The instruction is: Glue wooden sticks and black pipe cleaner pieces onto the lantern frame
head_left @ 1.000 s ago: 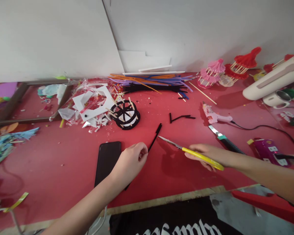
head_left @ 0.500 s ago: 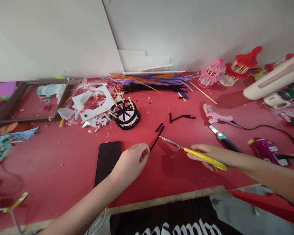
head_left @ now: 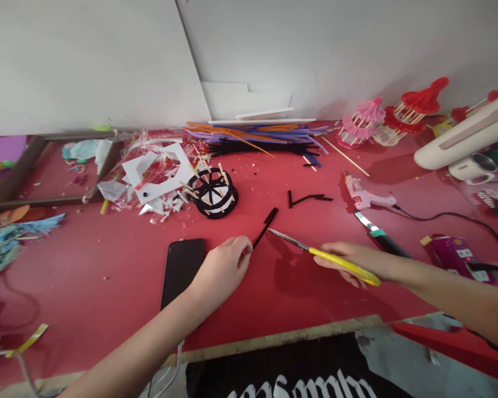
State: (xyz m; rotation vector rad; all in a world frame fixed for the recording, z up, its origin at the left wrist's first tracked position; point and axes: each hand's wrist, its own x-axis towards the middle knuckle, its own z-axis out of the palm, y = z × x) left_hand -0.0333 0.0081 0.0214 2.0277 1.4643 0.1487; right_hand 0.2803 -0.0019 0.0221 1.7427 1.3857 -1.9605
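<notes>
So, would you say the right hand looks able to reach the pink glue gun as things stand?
Probably yes: the pink glue gun lies beyond the right hand, nothing standing between, though that hand holds yellow-handled scissors and a knife lies nearby.

Scissors (head_left: 344,265): shiny metal blades, smooth plas. handles w/ slight gloss. Blk strip (head_left: 262,234) matt & fuzzy-looking. Phone (head_left: 183,273) smooth, glossy dark screen. Tabletop (head_left: 120,249) smooth, slight sheen; edge (head_left: 274,341) rough, wood-like. Glue gun (head_left: 367,197) smooth plas. Knife (head_left: 387,242): bright metal blade. Wall (head_left: 336,61) mostly smooth, matt.
</notes>
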